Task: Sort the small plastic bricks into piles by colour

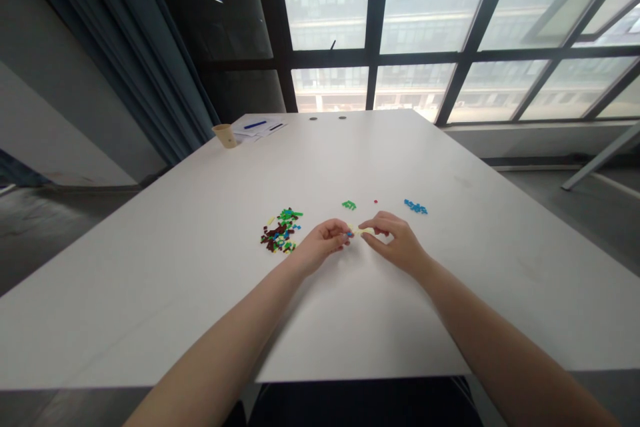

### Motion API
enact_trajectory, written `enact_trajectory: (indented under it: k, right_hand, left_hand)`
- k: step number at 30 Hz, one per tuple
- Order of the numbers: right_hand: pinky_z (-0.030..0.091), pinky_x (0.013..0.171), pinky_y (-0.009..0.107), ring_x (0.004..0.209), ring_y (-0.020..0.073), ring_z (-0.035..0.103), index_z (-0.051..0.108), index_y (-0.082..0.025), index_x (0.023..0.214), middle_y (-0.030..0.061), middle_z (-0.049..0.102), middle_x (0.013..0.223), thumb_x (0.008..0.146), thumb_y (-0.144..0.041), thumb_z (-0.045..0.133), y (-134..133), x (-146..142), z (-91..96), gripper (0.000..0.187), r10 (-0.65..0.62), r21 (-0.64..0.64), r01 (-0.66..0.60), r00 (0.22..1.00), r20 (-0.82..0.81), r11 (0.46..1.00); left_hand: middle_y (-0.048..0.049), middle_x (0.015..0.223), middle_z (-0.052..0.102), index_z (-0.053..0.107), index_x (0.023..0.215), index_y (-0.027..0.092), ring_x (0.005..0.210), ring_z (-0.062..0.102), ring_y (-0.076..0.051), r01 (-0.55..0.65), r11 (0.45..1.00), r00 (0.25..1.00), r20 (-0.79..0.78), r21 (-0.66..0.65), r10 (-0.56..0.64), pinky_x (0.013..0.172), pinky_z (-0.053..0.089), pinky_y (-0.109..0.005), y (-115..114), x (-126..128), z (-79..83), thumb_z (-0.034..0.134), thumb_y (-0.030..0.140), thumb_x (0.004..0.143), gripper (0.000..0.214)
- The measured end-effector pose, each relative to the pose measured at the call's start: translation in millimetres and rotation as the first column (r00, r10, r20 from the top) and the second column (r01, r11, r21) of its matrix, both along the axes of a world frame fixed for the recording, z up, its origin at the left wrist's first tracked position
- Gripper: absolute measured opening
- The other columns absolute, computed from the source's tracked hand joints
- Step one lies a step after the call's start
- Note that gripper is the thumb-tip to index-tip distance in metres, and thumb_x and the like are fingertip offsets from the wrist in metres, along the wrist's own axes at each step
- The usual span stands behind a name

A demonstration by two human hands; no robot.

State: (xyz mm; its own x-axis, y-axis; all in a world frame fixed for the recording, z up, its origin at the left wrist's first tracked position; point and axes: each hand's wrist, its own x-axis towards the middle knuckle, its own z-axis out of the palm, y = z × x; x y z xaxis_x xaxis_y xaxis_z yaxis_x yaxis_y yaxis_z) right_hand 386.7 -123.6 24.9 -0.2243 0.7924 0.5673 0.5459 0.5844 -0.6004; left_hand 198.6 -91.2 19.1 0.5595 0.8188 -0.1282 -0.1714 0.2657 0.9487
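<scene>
My left hand (324,244) and my right hand (396,240) meet over the white table (200,267), both with fingers pinched. Between them is a pale yellow piece (361,231), held by my right fingertips. My left fingertips pinch a tiny blue piece (349,234) against its left end. A mixed pile of small coloured pieces (281,231), mostly dark red, green and blue, lies just left of my left hand. Beyond the hands sit a small green cluster (349,205), a single red piece (375,201) and a blue cluster (415,207).
A paper cup (225,135) stands at the far left corner, next to papers with a blue pen (256,125). Two round holes (327,118) mark the far edge. Large windows lie behind, a dark curtain (140,47) at the left.
</scene>
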Motion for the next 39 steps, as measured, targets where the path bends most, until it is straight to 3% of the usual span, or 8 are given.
enact_trajectory:
  k: [18, 29, 33, 36, 39]
  right_hand:
    - [0.040, 0.063, 0.026, 0.064, 0.0119, 0.048, 0.065, -0.021, 0.078, 0.0000, 0.050, 0.066, 0.074, -0.019, 0.058, -4.0, -14.3, -0.4, 0.009, 0.015, 0.021, -0.015, 1.000, -0.024, 1.000]
    - [0.040, 0.062, 0.026, 0.065, 0.0125, 0.049, 0.064, -0.021, 0.077, 0.0007, 0.052, 0.067, 0.076, -0.021, 0.056, -6.5, -12.6, 4.5, 0.008, 0.004, 0.034, -0.003, 0.999, -0.042, 0.999]
    - [0.039, 0.061, 0.026, 0.064, 0.0125, 0.048, 0.063, -0.020, 0.076, 0.0012, 0.053, 0.067, 0.076, -0.023, 0.056, -5.8, -2.2, 13.5, 0.008, -0.072, 0.080, 0.077, 0.995, -0.063, 0.994]
    - [0.038, 0.059, 0.026, 0.059, 0.0122, 0.045, 0.064, -0.019, 0.077, 0.0005, 0.051, 0.063, 0.076, -0.027, 0.055, 4.3, 24.7, 13.8, 0.012, -0.224, 0.079, 0.226, 0.974, -0.038, 0.971]
    - [0.035, 0.058, 0.026, 0.058, 0.0127, 0.044, 0.065, -0.018, 0.076, 0.0002, 0.048, 0.060, 0.075, -0.031, 0.056, 20.0, 66.1, 2.2, 0.017, -0.487, -0.005, 0.488, 0.872, 0.056, 0.873]
  left_hand:
    - [0.0019, 0.064, 0.055, 0.056, 0.071, 0.015, 0.060, 0.046, -0.007, 0.046, 0.994, 0.999, 0.009, 0.101, -0.047, 0.059, 0.033, -0.020, 0.1, 3.2, -2.0, 0.073, 0.028, 0.060, 0.024]
    - [0.0020, 0.064, 0.054, 0.057, 0.070, 0.015, 0.059, 0.045, -0.007, 0.011, 0.992, 0.998, -0.063, 0.130, -0.003, 0.057, 0.032, -0.020, 1.9, 2.9, -3.3, 0.071, 0.029, 0.059, 0.023]
    - [0.0014, 0.068, 0.057, 0.058, 0.071, 0.016, 0.061, 0.047, -0.007, 0.012, 0.993, 0.995, -0.104, 0.114, 0.000, 0.057, 0.032, -0.020, 3.4, 2.4, -4.9, 0.071, 0.027, 0.058, 0.022]
    - [0.0011, 0.069, 0.058, 0.057, 0.071, 0.016, 0.060, 0.048, -0.007, 0.016, 0.996, 0.988, -0.152, 0.092, -0.002, 0.057, 0.032, -0.020, 4.7, 2.1, -7.5, 0.070, 0.027, 0.058, 0.022]
    - [0.0012, 0.069, 0.059, 0.057, 0.072, 0.016, 0.060, 0.049, -0.007, 0.024, 0.996, 0.983, -0.182, 0.084, -0.008, 0.057, 0.032, -0.020, 5.4, 1.4, -9.4, 0.069, 0.027, 0.059, 0.021]
